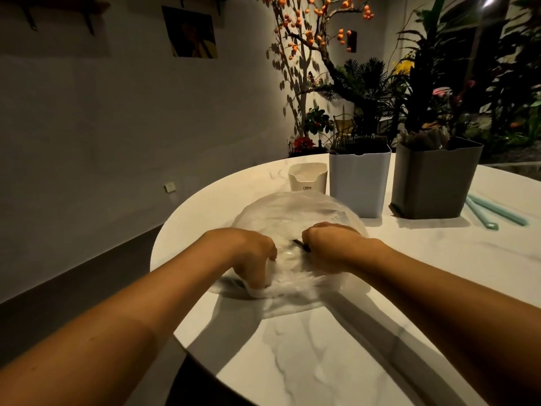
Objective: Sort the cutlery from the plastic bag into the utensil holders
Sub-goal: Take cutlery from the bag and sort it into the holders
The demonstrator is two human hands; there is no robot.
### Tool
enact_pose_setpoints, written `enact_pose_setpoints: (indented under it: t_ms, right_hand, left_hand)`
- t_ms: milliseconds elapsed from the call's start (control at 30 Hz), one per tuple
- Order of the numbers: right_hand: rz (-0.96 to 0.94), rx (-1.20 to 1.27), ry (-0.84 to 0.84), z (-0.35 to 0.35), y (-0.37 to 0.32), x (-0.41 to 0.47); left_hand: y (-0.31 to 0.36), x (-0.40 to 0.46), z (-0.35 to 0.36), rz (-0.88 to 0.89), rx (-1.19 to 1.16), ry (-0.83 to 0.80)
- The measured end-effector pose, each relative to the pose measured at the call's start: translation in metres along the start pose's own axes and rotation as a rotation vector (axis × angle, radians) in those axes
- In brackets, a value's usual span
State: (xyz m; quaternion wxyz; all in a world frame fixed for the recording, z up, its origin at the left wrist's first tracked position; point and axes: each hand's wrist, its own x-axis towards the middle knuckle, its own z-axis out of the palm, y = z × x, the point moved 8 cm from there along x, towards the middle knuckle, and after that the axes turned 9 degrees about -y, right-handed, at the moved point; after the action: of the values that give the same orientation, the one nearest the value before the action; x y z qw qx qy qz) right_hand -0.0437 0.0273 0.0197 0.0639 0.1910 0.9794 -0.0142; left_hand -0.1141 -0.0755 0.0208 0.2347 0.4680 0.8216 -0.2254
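Bag (295, 209): clear plastic, lying on the table (322, 347) in front of me, mouth gathered toward me. Contents mostly hidden by glare; one dark piece (301, 245) shows between my hands.

Left hand (251, 256): fingers curled, pinching the bunched near edge of the bag.

Right hand (330, 241): curled on top of the bag; grips film and seemingly the end of the dark piece, though I cannot tell which for certain.

Holders: small cream one (308, 177), white one (360, 183), grey one (433, 180), upright just beyond the bag; the last two already hold items.

Step, as I judge it: open the bag. I would pull the mouth apart evenly, keep the bag low so nothing spills, then draw pieces by their handles.
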Motion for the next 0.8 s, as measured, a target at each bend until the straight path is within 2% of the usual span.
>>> enact_pose_setpoints:
  t_ms: [133,300,400,467,533,600,700,800]
  right_hand:
    - [-0.001,-0.078,0.064,0.000,0.007,-0.005]
    - [0.070,-0.066,0.026,-0.001,0.017,-0.008]
    - [0.093,-0.048,0.019,-0.003,0.023,-0.005]
    - [0.078,-0.058,0.051,-0.002,0.024,-0.002]
    - [0.057,-0.042,0.068,0.005,0.022,0.005]
    - [0.060,0.035,0.075,0.014,0.024,0.012]
    - [-0.104,0.126,0.163,0.014,0.017,0.015]
    - [-0.250,0.149,0.056,0.026,0.007,0.020]
  left_hand:
    - [0.012,0.011,-0.007,0.074,-0.015,0.122]
    - [0.022,0.026,-0.020,0.178,-0.199,0.348]
    - [0.028,0.033,-0.027,0.181,-0.210,0.466]
    - [0.030,0.032,-0.041,0.145,-0.241,0.657]
    - [0.027,0.026,-0.054,0.109,-0.376,0.878]
    - [0.022,0.026,-0.058,0.121,-0.557,1.029]
    - [0.017,0.031,-0.057,0.231,-0.682,1.118]
    - [0.021,0.023,-0.062,0.495,-0.613,1.168]
